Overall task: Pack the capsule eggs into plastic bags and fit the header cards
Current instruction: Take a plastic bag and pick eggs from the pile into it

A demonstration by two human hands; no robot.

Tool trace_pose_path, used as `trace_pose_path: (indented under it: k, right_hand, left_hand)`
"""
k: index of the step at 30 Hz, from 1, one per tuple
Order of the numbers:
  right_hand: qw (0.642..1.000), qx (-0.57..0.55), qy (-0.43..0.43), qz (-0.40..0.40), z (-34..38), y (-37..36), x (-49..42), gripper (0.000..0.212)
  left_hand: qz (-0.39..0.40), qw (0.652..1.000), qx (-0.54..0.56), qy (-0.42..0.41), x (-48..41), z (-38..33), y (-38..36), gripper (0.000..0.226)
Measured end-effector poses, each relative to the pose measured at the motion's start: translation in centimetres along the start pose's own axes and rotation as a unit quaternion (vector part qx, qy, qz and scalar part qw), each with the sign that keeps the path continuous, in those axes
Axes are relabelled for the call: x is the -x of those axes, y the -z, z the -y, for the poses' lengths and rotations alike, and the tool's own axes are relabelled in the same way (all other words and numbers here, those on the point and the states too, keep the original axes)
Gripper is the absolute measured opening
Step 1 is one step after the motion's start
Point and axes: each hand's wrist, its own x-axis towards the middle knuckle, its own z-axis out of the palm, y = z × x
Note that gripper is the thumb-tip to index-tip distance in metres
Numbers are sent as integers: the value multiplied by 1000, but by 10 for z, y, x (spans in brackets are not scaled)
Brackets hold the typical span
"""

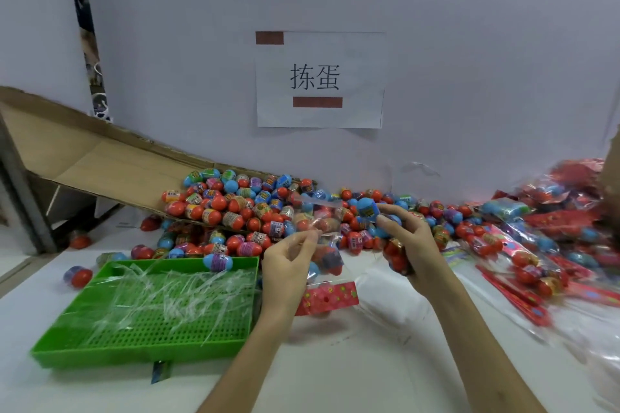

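Observation:
My left hand (pixel 289 261) pinches the upper edge of a clear plastic bag (pixel 323 245) that hangs above the table, with a couple of capsule eggs inside and a red header card (pixel 330 298) at its lower end. My right hand (pixel 407 241) grips several capsule eggs (pixel 396 256) against the palm and holds a blue one (pixel 367 208) at its fingertips, right at the bag's mouth. A big heap of red and blue capsule eggs (pixel 241 208) lies behind both hands.
A green perforated tray (pixel 84 344) with clear plastic strips sits at the left front. A tilted cardboard box (pixel 100 157) spills eggs at the back left. Packed bags and red header cards (pixel 536 258) pile up on the right. A paper sign (pixel 318 80) hangs on the wall.

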Motion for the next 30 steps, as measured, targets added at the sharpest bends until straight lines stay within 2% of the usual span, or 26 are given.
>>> trace_pose_path:
  k: [3, 5, 8, 9, 11, 13, 17, 22, 26, 30]
  right_hand:
    - [997, 26, 59, 40, 7, -7, 7, 21]
    - [991, 72, 104, 32, 9, -13, 9, 21]
    - [982, 112, 154, 20, 8, -18, 9, 21]
    - [978, 125, 166, 14, 7, -20, 9, 20]
    - [974, 135, 180, -8, 7, -22, 10, 17]
    - [976, 125, 180, -14, 9, -21, 10, 15]
    - [972, 156, 173, 29, 10, -16, 10, 14]
    - [958, 210, 167, 101, 10, -18, 11, 20]
    - [946, 250, 160, 129, 11, -15, 10, 18]
    - [936, 283, 150, 148, 11, -13, 10, 20]
  left_hand:
    - [19, 999, -12, -26, 1, -1, -1, 19]
    - [33, 999, -24, -35, 2, -3, -2, 28]
    - [61, 996, -28, -60, 4, -5, -2, 11]
    - [67, 995, -28, -71, 5, -7, -3, 16]
    - [66, 994, -45, -80, 5, -5, -4, 12]
    - [65, 991, -74, -89, 4, -1, -3, 26]
    - [68, 990, -92, -88, 5, 1, -4, 32]
    - [60, 984, -138, -98, 4, 1, -4, 32]
    - [107, 977, -161, -91, 6, 1, -4, 27]
    - [121, 974, -171, -85, 7, 3, -6, 25]
